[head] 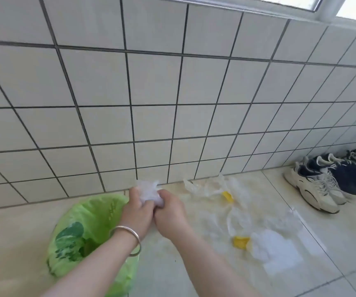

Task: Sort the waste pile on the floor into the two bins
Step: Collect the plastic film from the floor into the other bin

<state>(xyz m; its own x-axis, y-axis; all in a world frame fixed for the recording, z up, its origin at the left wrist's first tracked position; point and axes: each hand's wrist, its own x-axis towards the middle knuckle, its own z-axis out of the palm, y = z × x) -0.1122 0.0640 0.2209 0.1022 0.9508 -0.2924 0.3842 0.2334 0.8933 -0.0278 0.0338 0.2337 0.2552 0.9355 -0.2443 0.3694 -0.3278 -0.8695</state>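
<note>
The person's left hand [137, 211] and right hand [168, 211] are pressed close together, both curled tight round a scrunched ball of clear plastic [149, 192]. The ball is up off the floor, near the wall, just beside the far edge of the bin with the green bag [82, 232].

This plastic looks very light and soft. It squashes easily and won't break. It may spring open again if the hands let go, so I think squeezing it small from both sides is a good way to hold it.

More clear plastic bags [275, 247] lie flat on the floor [194, 275] to the right, with yellow bits [240, 242] among them. They look thin and slippery, so pinching an edge or bunching them up should work best. I can see only one bin here.
</note>
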